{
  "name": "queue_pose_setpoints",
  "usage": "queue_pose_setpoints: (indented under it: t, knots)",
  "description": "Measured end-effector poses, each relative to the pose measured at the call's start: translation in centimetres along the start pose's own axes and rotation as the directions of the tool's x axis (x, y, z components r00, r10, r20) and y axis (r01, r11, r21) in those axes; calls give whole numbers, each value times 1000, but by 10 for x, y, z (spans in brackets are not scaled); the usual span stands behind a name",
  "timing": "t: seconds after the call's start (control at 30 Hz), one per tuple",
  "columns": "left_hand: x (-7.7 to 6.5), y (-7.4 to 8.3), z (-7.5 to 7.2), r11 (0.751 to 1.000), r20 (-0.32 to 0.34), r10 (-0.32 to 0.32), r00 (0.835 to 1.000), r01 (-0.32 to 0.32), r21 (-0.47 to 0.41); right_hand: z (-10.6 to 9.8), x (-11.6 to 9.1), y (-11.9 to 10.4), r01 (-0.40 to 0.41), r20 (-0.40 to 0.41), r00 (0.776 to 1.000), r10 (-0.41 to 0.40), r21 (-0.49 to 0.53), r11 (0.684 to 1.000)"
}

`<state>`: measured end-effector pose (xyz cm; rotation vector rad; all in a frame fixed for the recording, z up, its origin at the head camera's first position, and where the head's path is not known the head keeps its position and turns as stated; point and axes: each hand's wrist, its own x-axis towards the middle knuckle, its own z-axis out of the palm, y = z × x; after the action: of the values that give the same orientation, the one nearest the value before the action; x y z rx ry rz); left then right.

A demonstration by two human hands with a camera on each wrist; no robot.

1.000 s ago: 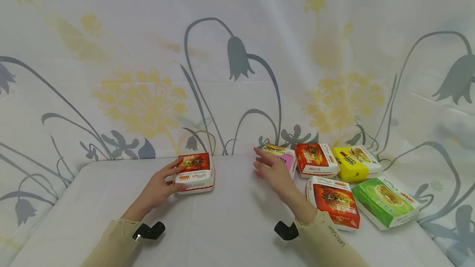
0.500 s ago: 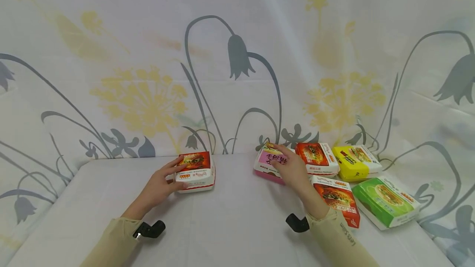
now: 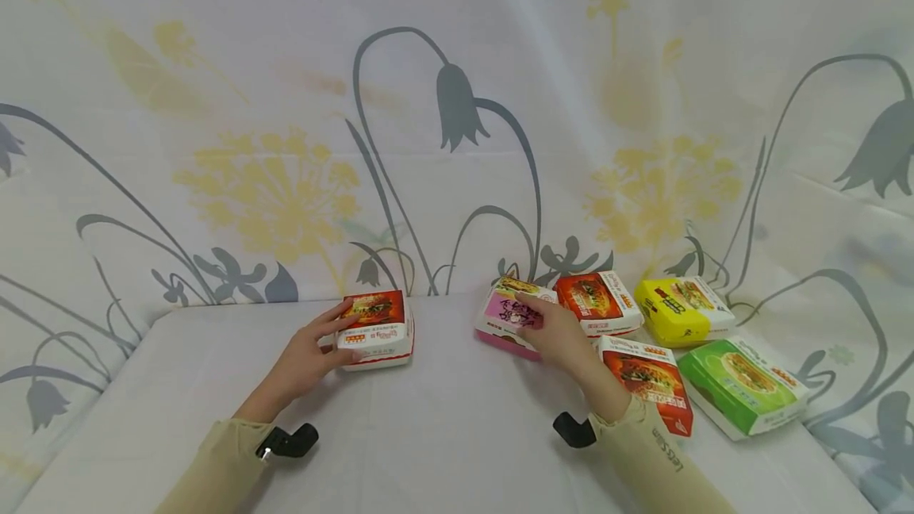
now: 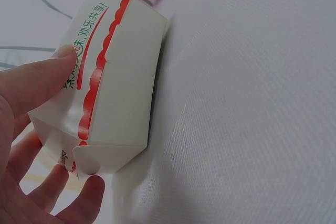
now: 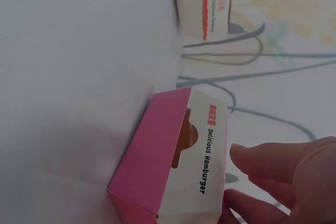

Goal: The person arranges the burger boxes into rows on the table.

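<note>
The pink-and-white box [image 3: 508, 319], lettered "Delicious Hamburger", sits farther left than before, right hand [image 3: 556, 334] touching it, grip undeterminable, left hand [image 3: 309, 355] gripping the red-and-white box [image 3: 382, 327].

place: curtained-off, room type unclear | floral curtain [image 3: 571, 133] behind | white-clothed table [image 3: 435, 435]

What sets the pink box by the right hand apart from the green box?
The pink box is pink and white, while the green box is mostly green. The right hand holds the pink box; no hand touches the green box. The pink box sits farther left than the green box. Both carry printed lettering.
</note>
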<state>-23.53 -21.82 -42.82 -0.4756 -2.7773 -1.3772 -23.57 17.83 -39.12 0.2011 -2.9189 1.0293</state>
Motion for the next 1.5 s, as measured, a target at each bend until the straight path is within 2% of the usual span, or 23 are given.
queue_pose_setpoints:
  t: [0.3, 0.37, 0.47, 0.63, 0.9, 1.2, 1.3, 1.5]
  knots:
    - [1, 3, -1, 1000, 8, 4, 1000, -4, -14, 4, -16, -9, 64, 14, 998, -63, -42, 997]
    - [2, 3, -1, 1000, 8, 3, 1000, -3, -8, 2, -18, -11, 67, 14, 998, -67, -25, 997]
    - [3, 3, -1, 1000, 10, 1, 1000, -1, 4, -1, -18, -10, 39, -19, 999, -39, 21, 999]
    - [3, 3, -1, 1000, 7, -4, 1000, 4, 19, -5, -12, -5, -48, -77, 995, 57, 119, 992]
    - [2, 1, -2, 1000, 7, -21, 1000, 21, 21, -3, -4, 5, -53, -54, 997, 59, 114, 992]
    - [1, -2, -2, 1000, 2, 7, 1000, -7, -16, -5, 2, 4, -146, 46, 989, 140, 150, 978]
    - [1, -3, -2, 1000, 0, 13, 1000, -13, -19, -5, 5, 5, -144, 37, 989, 140, 145, 979]
    - [1, -3, -1, 999, 1, 16, 1000, -16, -32, -4, 9, 14, -179, 46, 984, 174, 209, 961]
